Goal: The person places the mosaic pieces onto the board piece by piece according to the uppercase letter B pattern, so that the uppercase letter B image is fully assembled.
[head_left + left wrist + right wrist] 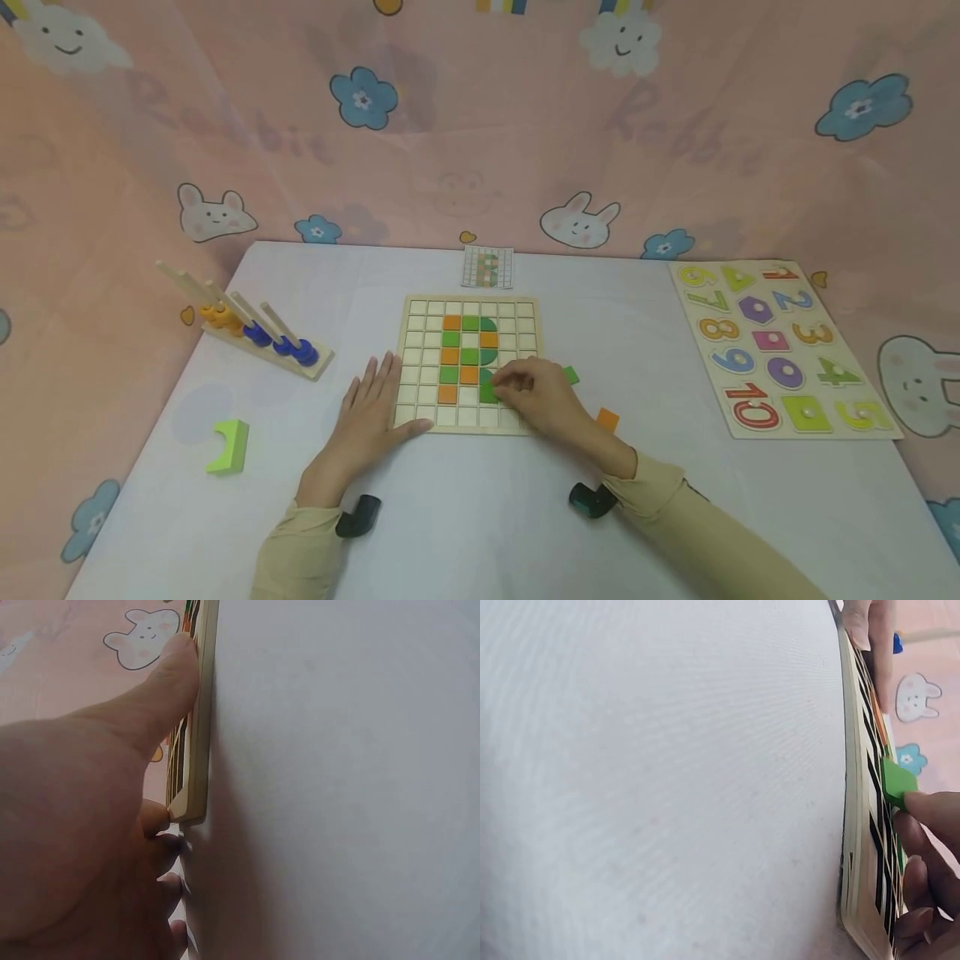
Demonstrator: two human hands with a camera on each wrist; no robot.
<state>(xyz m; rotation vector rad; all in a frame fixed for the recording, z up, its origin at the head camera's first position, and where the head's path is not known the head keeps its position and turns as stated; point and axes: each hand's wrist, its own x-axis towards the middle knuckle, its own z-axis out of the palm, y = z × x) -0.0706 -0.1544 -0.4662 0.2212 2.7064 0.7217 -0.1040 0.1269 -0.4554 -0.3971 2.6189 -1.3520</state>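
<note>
A wooden grid board lies mid-table with orange and green tiles set in its cells. My right hand pinches a green square tile over the board's lower right cells; the right wrist view shows that tile at my fingertips above the board's edge. My left hand lies flat at the board's left front corner, its thumb pressed against the board's edge.
A loose green tile and an orange tile lie right of the board. A pattern card sits behind it. A bead-rod toy and green block are at left, a number puzzle at right.
</note>
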